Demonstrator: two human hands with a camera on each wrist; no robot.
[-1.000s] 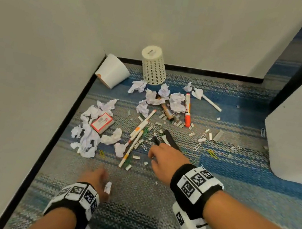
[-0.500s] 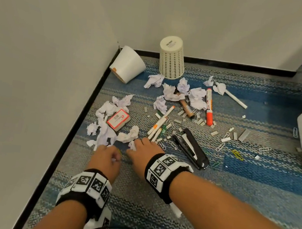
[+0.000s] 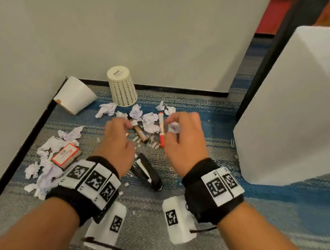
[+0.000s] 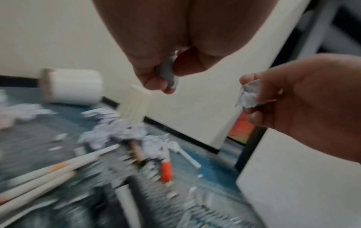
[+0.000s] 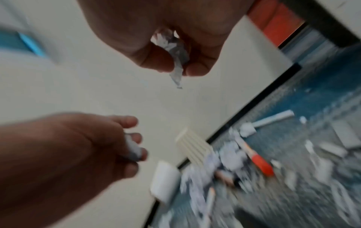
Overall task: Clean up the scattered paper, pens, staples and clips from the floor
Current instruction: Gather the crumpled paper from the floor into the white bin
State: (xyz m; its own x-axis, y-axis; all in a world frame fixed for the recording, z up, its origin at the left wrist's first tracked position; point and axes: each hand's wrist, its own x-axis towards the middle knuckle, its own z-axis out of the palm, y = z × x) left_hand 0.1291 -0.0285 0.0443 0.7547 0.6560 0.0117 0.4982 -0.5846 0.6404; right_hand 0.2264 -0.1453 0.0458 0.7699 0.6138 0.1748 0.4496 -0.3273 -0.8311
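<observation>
Closest to us, above the carpet (image 3: 164, 241), our left hand (image 3: 118, 139) curls its fingers (image 4: 154, 83) around a small paper wad (image 4: 168, 74), and our right hand (image 3: 183, 140) pinches a crumpled paper scrap (image 3: 173, 127). Below them lie the black stapler (image 3: 149, 172), staples, pens (image 4: 39, 174) and the orange marker (image 3: 162, 133); farther off, the paper balls (image 3: 150, 120), the tipped white bin (image 3: 75, 95) and the upturned mesh basket (image 3: 121, 87). We judge that either light scrap could slip and drop back among the litter. Both wrist views are blurred, and our hands hide the clips.
</observation>
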